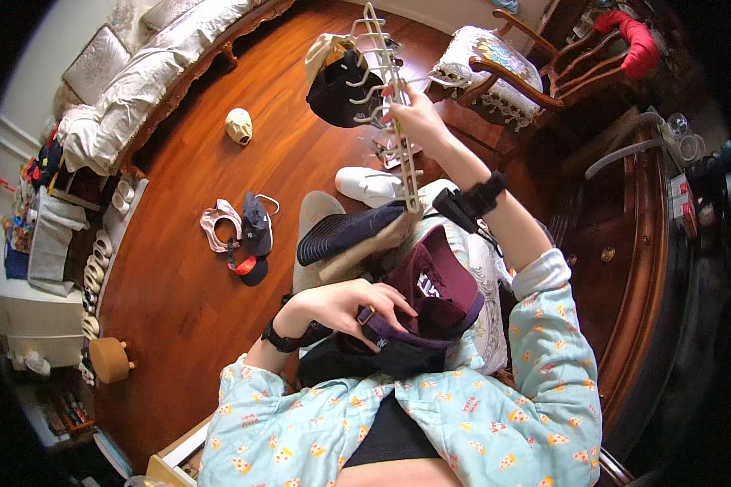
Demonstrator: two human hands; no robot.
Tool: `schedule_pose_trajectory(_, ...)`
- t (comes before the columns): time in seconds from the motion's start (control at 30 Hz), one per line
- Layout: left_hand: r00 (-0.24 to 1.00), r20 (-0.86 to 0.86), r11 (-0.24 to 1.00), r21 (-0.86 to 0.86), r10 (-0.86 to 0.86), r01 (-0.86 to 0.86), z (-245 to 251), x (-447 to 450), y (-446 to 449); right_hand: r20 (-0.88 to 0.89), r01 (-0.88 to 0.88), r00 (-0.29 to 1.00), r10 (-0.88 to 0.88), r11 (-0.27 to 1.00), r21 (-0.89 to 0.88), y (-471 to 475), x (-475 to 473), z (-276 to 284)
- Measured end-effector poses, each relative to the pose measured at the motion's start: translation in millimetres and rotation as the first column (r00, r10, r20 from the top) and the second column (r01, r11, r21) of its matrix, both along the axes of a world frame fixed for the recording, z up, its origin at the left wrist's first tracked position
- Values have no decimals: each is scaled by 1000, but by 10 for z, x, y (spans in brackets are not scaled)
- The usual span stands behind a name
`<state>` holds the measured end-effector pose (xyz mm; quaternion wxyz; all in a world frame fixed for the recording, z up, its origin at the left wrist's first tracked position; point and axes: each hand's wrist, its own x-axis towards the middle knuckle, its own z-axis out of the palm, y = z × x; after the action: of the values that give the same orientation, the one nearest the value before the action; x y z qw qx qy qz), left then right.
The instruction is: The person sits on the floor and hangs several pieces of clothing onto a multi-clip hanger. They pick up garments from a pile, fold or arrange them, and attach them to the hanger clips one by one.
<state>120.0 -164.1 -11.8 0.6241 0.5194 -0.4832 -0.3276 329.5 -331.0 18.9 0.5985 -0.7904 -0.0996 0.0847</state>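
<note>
My right hand (417, 119) grips a pale wire cap rack (374, 27) with several hooks and holds it up before me. A beige cap (324, 52) and a black cap (335, 94) hang at its left side. On my lap, my left hand (347, 307) has its fingers around the buckled strap of a dark purple cap (396, 338). Touching it is a maroon cap (426, 268) with white embroidery. A navy hat with a stitched brim (335, 237) lies near the rack's lower end, over a beige hat (365, 252). Black fabric beneath my left hand is partly hidden.
On the wooden floor lie a cream cap (239, 126), a pink cap (215, 225), a navy cap (256, 225) and a black-and-red cap (253, 271). A covered sofa (158, 67), shoes (97, 255), a round stool (109, 360), a wooden armchair (512, 79) and a dark cabinet (636, 292) surround me.
</note>
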Motion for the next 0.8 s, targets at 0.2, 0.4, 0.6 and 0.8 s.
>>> schedule_pose_trajectory(0.2,916,264,934,111,301,-339,393,-32,171,16,-4,1000,3,998,59,-99,384,343)
schedule_pose_trajectory(0.4,941,294,986,-44,165,-159,951,-65,466,101,-69,993,63,996,56,-245,594,595)
schedule_pose_trajectory(0.6,970,33,940,-254,242,-226,1457,-23,1055,165,-61,985,54,997,43,-367,645,702)
schedule_pose_trajectory(0.8,585,-136,562,-176,800,-809,1765,17,1404,232,-114,966,112,993,-5,-379,520,775)
